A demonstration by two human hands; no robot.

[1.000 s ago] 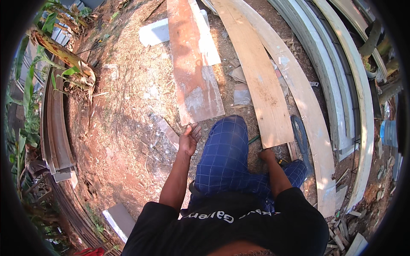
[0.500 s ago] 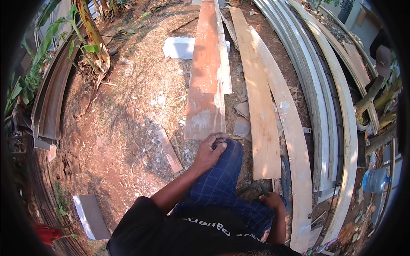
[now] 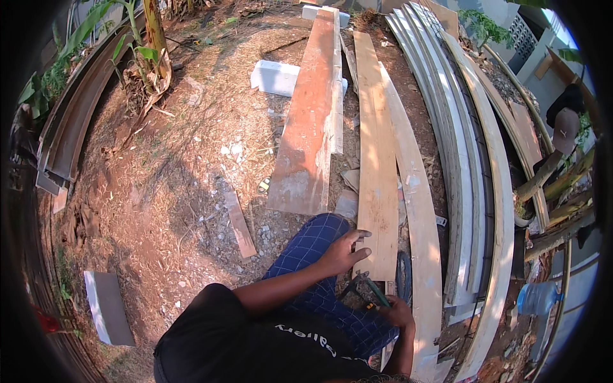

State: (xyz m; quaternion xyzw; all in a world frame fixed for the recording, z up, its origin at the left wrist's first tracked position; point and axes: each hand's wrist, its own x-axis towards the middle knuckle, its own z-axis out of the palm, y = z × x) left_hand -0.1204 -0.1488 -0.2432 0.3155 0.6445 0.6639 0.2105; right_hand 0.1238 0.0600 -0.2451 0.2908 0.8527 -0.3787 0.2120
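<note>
My right hand (image 3: 397,313) is closed around the green handle of a hammer (image 3: 378,294), whose dark head lies close to my bent knee. Above the near end of a long pale plank (image 3: 378,191) is my left hand (image 3: 345,254), its thumb and fingers apart and nothing visible in them. A second pale plank (image 3: 415,185) runs alongside on the right. To the left, a reddish, worn board (image 3: 301,147) rests across a white block (image 3: 274,76), its near end just beyond my knee.
Long grey-white channel pieces (image 3: 461,191) and a narrow board (image 3: 501,230) curve along the right. A blue water jug (image 3: 537,299) stands beyond them. Small wood scrap (image 3: 239,223), rubble and a grey block (image 3: 110,309) lie on the left ground. Banana stems (image 3: 153,38) grow at the upper left.
My left hand has moved off my knee, rightward to the pale plank's near end. My right hand has brought the hammer up into clearer view. The whole view has shifted slightly.
</note>
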